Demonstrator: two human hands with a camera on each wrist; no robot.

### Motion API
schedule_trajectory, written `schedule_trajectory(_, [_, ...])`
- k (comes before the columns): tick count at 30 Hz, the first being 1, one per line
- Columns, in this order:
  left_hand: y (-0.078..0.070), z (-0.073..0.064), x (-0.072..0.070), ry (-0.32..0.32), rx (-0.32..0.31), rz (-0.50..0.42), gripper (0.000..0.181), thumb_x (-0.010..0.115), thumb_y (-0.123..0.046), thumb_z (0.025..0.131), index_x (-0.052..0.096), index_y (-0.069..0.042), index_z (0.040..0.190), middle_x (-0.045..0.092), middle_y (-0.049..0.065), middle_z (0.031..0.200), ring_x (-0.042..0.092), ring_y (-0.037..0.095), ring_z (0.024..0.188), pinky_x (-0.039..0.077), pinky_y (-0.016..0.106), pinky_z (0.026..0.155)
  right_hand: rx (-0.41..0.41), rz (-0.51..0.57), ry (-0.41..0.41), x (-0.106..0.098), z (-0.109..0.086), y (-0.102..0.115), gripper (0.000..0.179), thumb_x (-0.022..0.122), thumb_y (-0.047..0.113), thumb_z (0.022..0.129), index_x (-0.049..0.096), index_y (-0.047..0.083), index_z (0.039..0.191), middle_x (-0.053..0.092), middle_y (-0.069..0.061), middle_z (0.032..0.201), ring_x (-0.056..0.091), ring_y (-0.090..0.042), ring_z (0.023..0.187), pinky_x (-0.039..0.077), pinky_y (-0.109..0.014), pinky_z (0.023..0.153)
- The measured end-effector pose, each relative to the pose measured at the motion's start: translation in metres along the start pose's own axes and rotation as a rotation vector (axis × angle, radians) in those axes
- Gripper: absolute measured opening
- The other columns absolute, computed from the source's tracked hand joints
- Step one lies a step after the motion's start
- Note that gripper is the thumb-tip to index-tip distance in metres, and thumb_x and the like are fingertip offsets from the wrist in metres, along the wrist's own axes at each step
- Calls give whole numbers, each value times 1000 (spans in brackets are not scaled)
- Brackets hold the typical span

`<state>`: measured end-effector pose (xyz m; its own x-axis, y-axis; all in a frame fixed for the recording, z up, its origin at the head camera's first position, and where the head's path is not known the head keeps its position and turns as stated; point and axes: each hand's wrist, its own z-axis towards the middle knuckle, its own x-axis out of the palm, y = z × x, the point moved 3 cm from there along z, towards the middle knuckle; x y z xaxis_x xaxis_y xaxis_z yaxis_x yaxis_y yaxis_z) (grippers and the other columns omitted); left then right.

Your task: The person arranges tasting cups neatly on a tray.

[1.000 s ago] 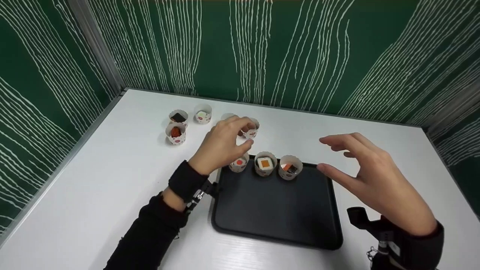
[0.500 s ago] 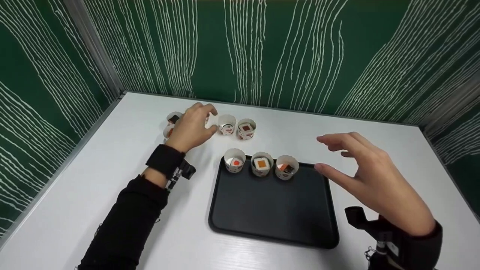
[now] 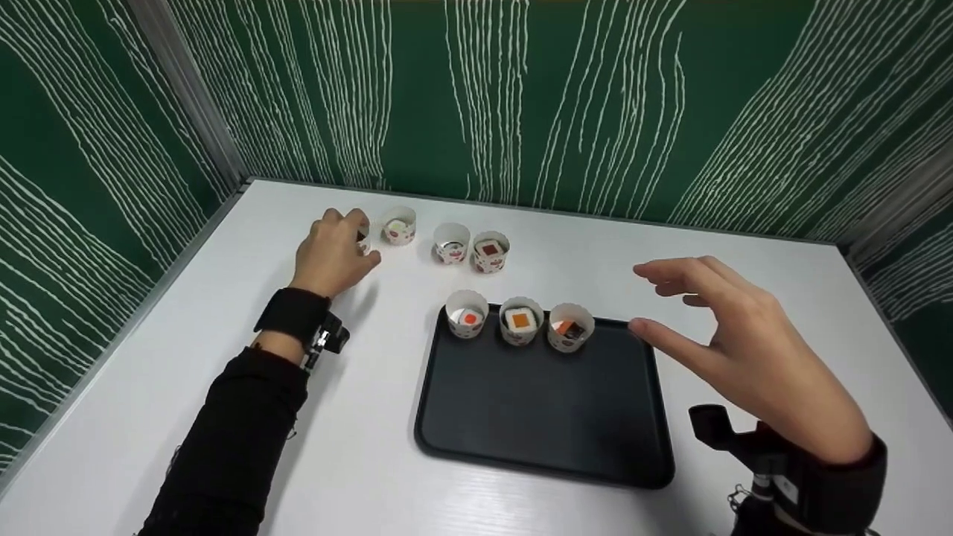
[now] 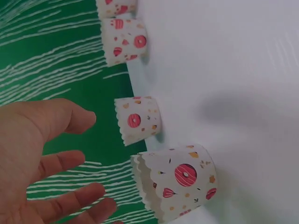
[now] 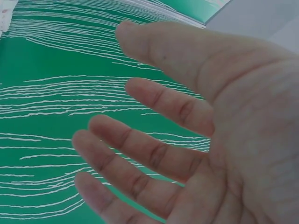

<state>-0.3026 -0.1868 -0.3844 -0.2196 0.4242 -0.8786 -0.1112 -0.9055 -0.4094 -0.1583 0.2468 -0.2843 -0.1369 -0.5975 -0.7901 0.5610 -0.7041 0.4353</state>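
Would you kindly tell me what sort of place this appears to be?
Probably an indoor recording booth: a white table is bordered by white-streaked green panels, and the person seems to wear small wrist cameras.

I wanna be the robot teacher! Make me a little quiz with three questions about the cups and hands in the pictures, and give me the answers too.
1. How many paper cups stand on the black tray?

2. True or false: the left hand is nearer than the right hand to the cups standing off the tray.

3. Pick one. The middle cup on the tray holds a white piece with a square centre. What colour is that centre?
A) green
B) orange
C) blue

Key:
1. Three
2. True
3. B
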Motion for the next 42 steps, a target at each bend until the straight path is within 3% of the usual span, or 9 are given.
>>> schedule_trajectory(7, [19,-8,5,10,-124,20,60,78,-26,89,58,2,138,57,34,130,59,54,123,55,72,95,11,-21,-15,-3,-2,-3,53,86,14,92,68,28,140,71,8,128,60,0,113,40,-4,95])
schedule_trajectory(18, [36,-11,15,52,-230,-42,72,76,-26,90,45,10,145,59,36,129,63,54,121,56,66,98,35,-12,15,2,0,-6,48,84,16,94,69,29,138,72,7,130,63,-4,113,41,-8,92])
schedule_trajectory(26, [39,-11,20,43,-255,-100,64,73,-26,92,50,12,137,64,35,124,66,52,117,56,62,99,38,-9,24,2,0,-7,46,83,17,95,70,27,137,72,7,130,64,-8,112,41,-7,95])
schedule_trajectory(34, [41,-11,24,-6,-260,-169,64,78,-26,91,52,13,133,67,35,124,67,51,118,56,61,102,67,-27,36,2,-2,-9,42,83,21,96,71,28,135,71,9,125,62,0,110,42,-9,91])
schedule_trajectory(42, [48,-9,31,-6,-285,-201,63,80,-24,90,54,13,134,67,35,127,67,50,122,56,60,104,60,-17,61,3,1,-8,41,83,22,96,71,26,135,71,6,128,70,-18,113,45,-11,91])
